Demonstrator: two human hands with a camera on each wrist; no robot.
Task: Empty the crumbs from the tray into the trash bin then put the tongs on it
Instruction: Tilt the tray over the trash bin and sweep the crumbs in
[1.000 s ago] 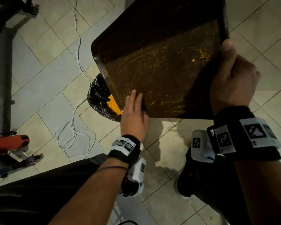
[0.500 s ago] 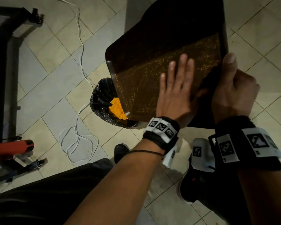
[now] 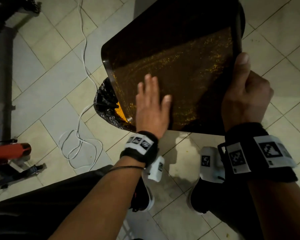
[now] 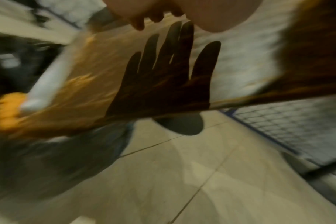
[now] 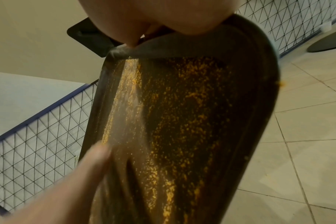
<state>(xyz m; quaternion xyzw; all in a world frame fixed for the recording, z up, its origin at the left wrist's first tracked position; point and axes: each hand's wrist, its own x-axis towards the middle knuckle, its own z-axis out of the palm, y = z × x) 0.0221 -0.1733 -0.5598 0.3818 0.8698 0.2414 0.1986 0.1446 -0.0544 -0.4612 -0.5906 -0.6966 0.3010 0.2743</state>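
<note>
Beige floor tiles [image 3: 42, 75], white cable [image 3: 80, 144], wire-mesh fence [image 5: 38, 128]

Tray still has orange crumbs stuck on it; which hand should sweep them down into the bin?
Left. The left hand lies open on the tray above the trash bin; the right hand grips the rim, holding it tilted.

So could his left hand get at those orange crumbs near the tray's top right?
Probably yes: the left hand lies flat on the tilted tray, and nothing lies between it and those crumbs.
</note>
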